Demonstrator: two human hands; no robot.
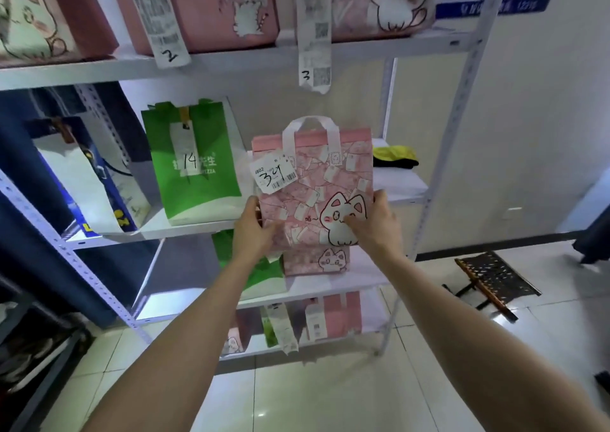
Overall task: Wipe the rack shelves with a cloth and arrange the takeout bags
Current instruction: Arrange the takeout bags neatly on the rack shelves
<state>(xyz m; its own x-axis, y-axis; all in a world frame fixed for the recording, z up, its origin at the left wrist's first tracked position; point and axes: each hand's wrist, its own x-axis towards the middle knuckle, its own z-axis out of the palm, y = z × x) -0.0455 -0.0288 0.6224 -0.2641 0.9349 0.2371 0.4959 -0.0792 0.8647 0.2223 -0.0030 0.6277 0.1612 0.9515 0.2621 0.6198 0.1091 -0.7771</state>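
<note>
**Placing a pink bag on the middle shelf**

Both hands hold the pink bag, tagged "34", upright in front of the rack. The left hand grips its lower left edge; the right hand grips the lower right edge, fingers closed onto the front panel. The bag's base sits at about the level of the middle shelf; whether it rests on the shelf or hangs just off its front edge cannot be told. The green bag, tagged "14", stands just beside it to the left. A yellow cloth lies on the same shelf to the right, behind the pink bag. The step in hand appears to be arranging, not wiping. The next move likely calls for setting the bag squarely down beside the green bag, tag facing out, then releasing both hands.
</note>
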